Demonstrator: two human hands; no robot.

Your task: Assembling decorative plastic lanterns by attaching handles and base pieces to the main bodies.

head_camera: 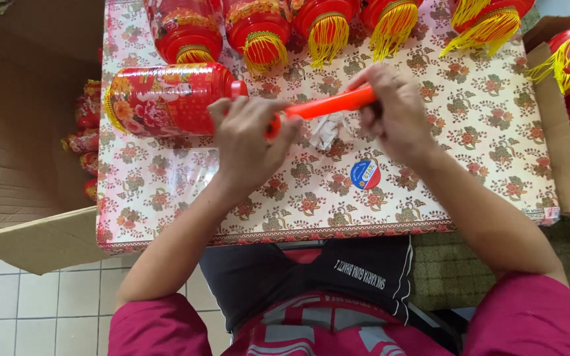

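Orange plastic rod (pixel 324 105) held over floral tablecloth (pixel 483 132). Left hand (pixel 249 142) closed round rod's lower end, beside red lantern (pixel 169 99) lying on its side. Right hand (pixel 394 109) closed round upper end. Crumpled wrapper (pixel 326 130) seen beneath rod.
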